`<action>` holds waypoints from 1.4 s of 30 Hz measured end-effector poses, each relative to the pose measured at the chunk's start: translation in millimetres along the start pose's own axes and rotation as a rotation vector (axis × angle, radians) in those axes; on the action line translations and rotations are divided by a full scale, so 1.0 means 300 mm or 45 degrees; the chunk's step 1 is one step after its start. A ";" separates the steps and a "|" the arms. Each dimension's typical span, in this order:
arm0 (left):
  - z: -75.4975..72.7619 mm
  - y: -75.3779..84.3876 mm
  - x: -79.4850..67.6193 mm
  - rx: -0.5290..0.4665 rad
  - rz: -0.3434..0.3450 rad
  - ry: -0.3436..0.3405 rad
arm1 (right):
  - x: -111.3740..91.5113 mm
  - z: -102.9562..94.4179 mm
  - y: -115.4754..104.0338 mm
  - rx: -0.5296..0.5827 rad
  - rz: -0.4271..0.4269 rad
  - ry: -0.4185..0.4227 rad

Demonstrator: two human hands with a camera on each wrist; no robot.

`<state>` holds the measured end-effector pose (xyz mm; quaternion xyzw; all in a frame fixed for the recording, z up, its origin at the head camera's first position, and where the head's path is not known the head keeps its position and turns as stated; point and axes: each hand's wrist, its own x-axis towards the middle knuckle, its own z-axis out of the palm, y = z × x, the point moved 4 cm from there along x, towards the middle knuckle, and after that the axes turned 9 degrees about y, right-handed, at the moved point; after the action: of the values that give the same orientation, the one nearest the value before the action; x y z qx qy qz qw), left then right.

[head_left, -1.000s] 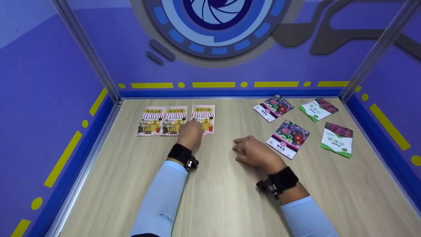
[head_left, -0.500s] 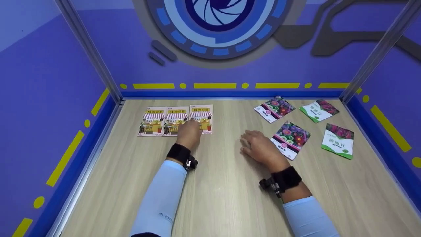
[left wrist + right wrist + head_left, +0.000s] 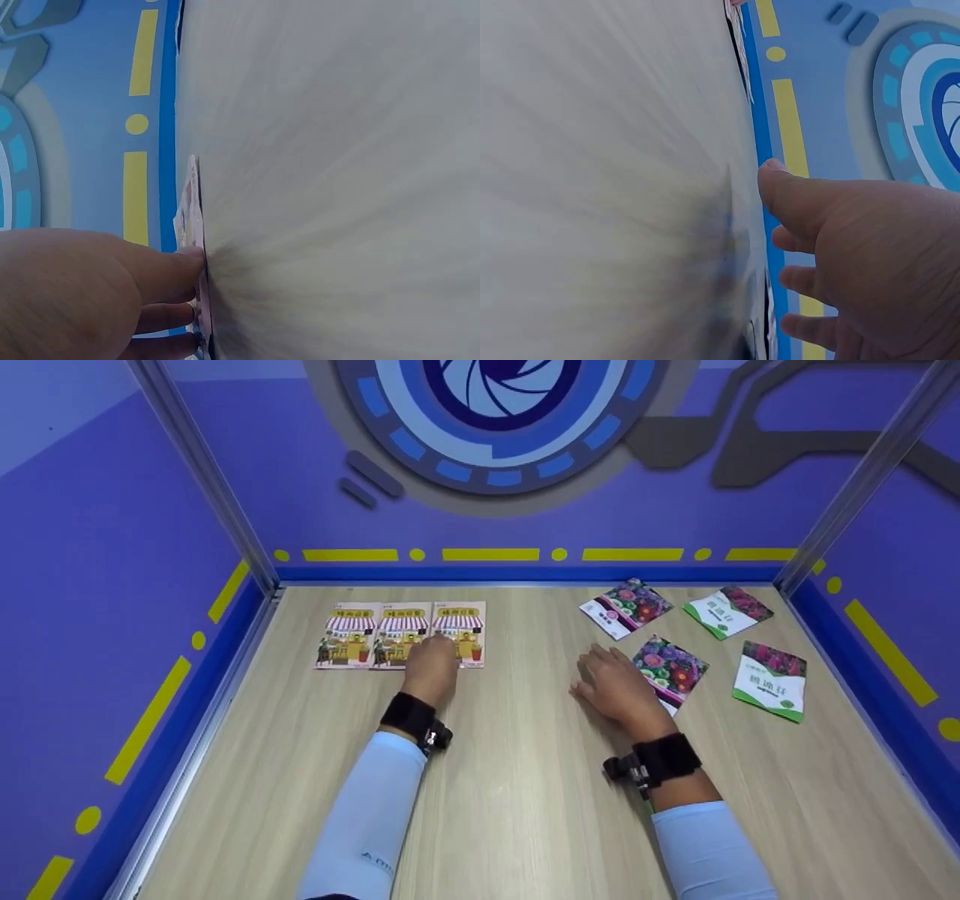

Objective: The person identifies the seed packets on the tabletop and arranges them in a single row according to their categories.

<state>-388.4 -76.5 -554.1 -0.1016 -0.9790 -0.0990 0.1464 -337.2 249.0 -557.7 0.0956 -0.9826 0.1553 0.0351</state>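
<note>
Three flat packets with a striped-awning shopfront picture lie side by side at the back left: a left packet (image 3: pixel 343 639), a middle packet (image 3: pixel 397 624) and a right packet (image 3: pixel 463 619). My left hand (image 3: pixel 433 667) presses on the lower edges of the middle and right ones, covering part of both. The left wrist view has its thumb (image 3: pixel 176 271) and fingertips against a packet's edge. Holding nothing, my right hand (image 3: pixel 619 684) is low over the table with loosely spread fingers. It partly covers a pink-and-white flower packet (image 3: pixel 673 666), probably a seed packet.
Behind that one lies a matching flower packet (image 3: pixel 627 609). Two green-and-white packets, a far one (image 3: pixel 727 613) and a near one (image 3: pixel 770 682), lie at the right. Blue-purple walls (image 3: pixel 487 529) enclose the wooden table (image 3: pixel 510 810) at the back and sides.
The right shopfront packet has slid left against the middle one under my left hand. My right hand has moved right and slightly away from me, over the near pink-and-white packet's edge.
</note>
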 end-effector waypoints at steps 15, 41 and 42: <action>-0.011 0.073 -0.050 -0.179 -0.023 -0.038 | 0.118 -0.033 0.129 0.075 0.243 -0.046; -0.016 0.216 -0.075 -0.304 0.101 -0.154 | 0.119 0.014 0.039 0.079 0.212 -0.125; -0.013 0.218 -0.075 -0.313 0.101 -0.164 | 0.117 0.018 0.026 0.083 0.203 -0.123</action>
<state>-351.4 -18.6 -546.6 -0.1637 -0.9621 -0.2054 0.0735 -373.4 248.5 -561.7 0.0256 -0.9820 0.1848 -0.0279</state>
